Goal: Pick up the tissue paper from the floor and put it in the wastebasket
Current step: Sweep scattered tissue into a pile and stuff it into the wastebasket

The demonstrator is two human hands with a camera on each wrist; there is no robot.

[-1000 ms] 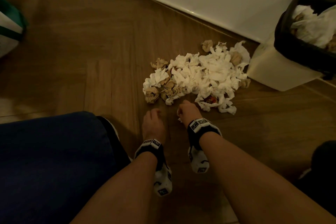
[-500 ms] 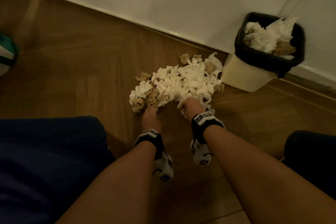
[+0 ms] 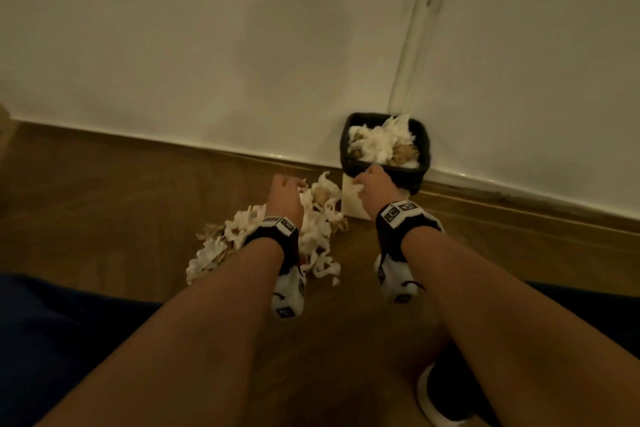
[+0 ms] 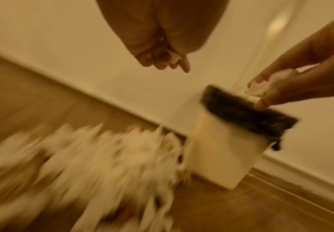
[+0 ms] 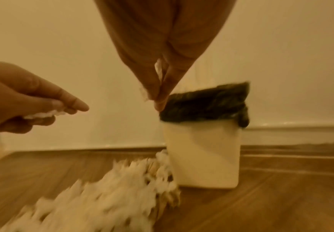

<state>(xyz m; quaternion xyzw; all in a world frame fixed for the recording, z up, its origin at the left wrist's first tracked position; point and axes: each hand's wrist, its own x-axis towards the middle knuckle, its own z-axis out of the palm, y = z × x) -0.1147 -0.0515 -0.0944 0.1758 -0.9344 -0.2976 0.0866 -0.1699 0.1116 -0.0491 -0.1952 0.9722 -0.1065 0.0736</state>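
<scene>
Right hand (image 3: 375, 189): raised from the floor since half a second ago, now just at the near rim of the wastebasket (image 3: 386, 191), fingers pinched round a white wad of tissue (image 4: 261, 87).
Left hand (image 3: 285, 199): also lifted off the floor, left of the wastebasket and above the pile, fingers curled round a small crumpled tissue piece (image 5: 45, 115).
Tissue pile (image 3: 318, 229): white and brown crumpled paper on the wooden floor (image 3: 104, 204), touching the wastebasket's left side and stretching away to its left.
Wastebasket: cream body, black liner (image 5: 205, 105) folded over the rim, against the wall (image 3: 207, 45); already heaped with tissues (image 3: 377, 146).
Head view: tilted up since the earlier frame, so more wall shows.
</scene>
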